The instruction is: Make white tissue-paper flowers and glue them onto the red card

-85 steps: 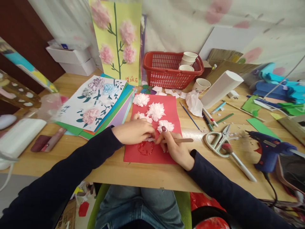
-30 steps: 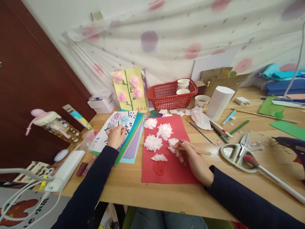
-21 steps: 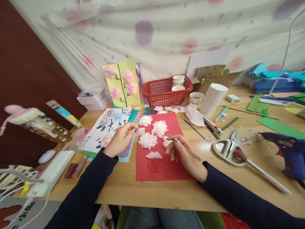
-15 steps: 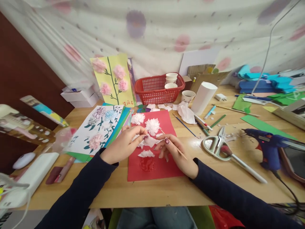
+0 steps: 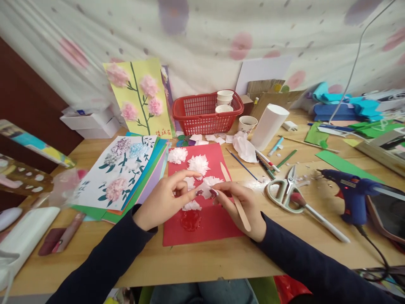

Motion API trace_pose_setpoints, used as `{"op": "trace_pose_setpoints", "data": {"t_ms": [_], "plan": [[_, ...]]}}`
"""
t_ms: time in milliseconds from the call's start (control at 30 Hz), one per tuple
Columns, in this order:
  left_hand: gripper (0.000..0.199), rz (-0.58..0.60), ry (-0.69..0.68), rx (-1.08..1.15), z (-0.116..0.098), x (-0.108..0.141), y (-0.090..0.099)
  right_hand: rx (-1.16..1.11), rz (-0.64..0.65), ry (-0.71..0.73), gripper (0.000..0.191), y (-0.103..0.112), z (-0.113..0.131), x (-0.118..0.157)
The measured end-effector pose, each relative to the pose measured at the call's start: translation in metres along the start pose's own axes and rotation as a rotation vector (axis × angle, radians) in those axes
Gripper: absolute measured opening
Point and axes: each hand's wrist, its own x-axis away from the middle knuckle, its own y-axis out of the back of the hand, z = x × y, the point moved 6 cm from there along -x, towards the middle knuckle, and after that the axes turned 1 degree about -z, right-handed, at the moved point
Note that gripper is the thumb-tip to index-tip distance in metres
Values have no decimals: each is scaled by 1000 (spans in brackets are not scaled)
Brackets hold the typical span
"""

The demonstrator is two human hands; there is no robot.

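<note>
Above red paper point(image 5: 215, 228), pinching white tissue point(image 5: 205, 191) between fingertips of left hand point(image 5: 163, 202) and right hand point(image 5: 250, 206), gripping also wooden stick point(image 5: 242, 214) in right; better pinch lightly, avoid tearing.

The wooden table point(image 5: 177, 264) looks smooth and glossy, the red paper point(image 5: 215, 228) matt, the basket point(image 5: 207, 120) shiny plastic, the curtain point(image 5: 209, 38) creased and soft-looking.

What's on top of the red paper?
White flowers and a shiny red patch. The left hand and right hand cover part of the paper; what's beneath is hidden.
</note>
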Motion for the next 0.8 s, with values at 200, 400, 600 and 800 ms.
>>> {"op": "trace_pose_setpoints", "data": {"t_ms": [200,400,600,800], "plan": [[12,34,121,280,8,1,-10,117,-6,274,14,2,15,3],[7,-254,-210,167,-3,4,6,137,-30,278,20,5,20,4],[11,-404,-534,-40,-23,17,9,133,-11,282,21,3,17,4],[14,-310,-537,-26,-24,14,3,-14,-10,270,15,3,18,2]]}}
